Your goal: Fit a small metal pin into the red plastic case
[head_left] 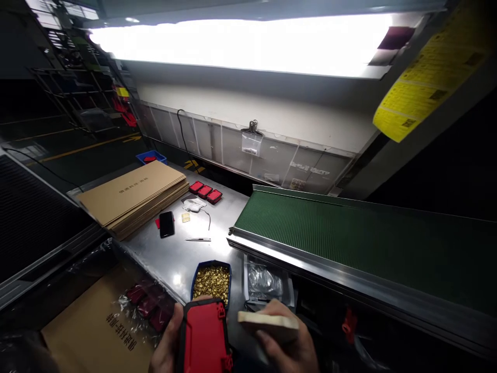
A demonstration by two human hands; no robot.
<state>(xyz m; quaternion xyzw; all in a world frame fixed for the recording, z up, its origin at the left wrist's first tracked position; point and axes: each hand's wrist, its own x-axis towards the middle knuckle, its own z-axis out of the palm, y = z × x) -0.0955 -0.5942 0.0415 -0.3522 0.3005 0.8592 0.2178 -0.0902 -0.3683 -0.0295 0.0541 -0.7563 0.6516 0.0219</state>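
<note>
My left hand (167, 344) is wrapped round a red case with black edges and red latches (205, 336), low in the middle of the view. A pale, flat block like a sponge or foam pad (267, 325) is pinched in my right hand (289, 342), just right of the case and apart from it. Right behind the case stands a blue bin (193, 280) filled with small gold-coloured metal parts (212, 282). The lower end of the case runs out of the picture.
A green ribbed conveyor (310, 223) runs off to the right. Flat cardboard (132, 189) is stacked at left, near several small red cases (205, 191), a phone (166, 224) and tweezers (198, 239). A plastic-lined box (97, 316) stands lower left; a clear bag (266, 280) lies beside the bin.
</note>
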